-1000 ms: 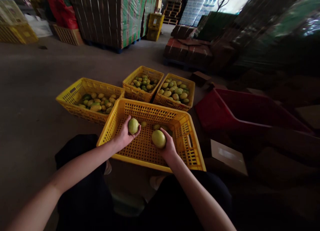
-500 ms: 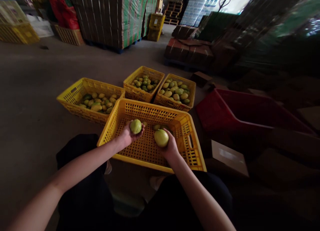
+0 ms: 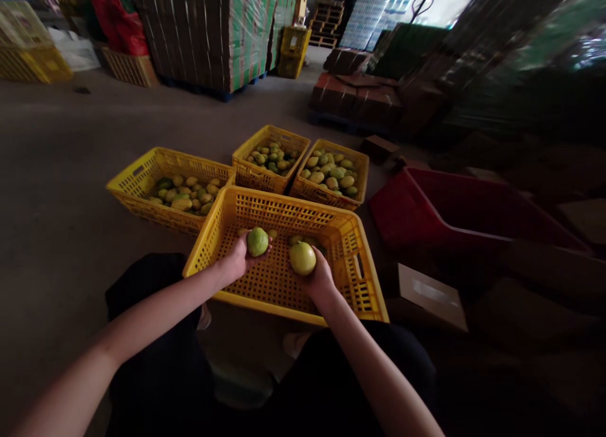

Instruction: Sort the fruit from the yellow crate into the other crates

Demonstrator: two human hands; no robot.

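Note:
My left hand (image 3: 240,260) holds a round green fruit (image 3: 257,242), cupped from below and behind. In my right hand (image 3: 320,278) is a slightly larger, smooth, yellow-green fruit (image 3: 302,258), gripped from its right side. Both hands are over the front yellow plastic crate (image 3: 284,304), which has a perforated floor and walls. A few more fruits (image 3: 310,241) lie in that crate near its far wall, partly hidden behind my hands. The exact kind of fruit is hard to make out in the dim light.
Beyond stand a left crate (image 3: 127,187), a middle crate (image 3: 258,175) and a right crate (image 3: 326,200), each holding several yellow-green fruits. A red tub (image 3: 402,209) and a cardboard box (image 3: 430,295) are at my right. Wrapped pallet stacks (image 3: 199,39) rise behind.
The fruit in my left hand has turned slightly, showing a greener side. My right hand has tilted its fruit and raised it slightly leftward. The crates look unchanged.

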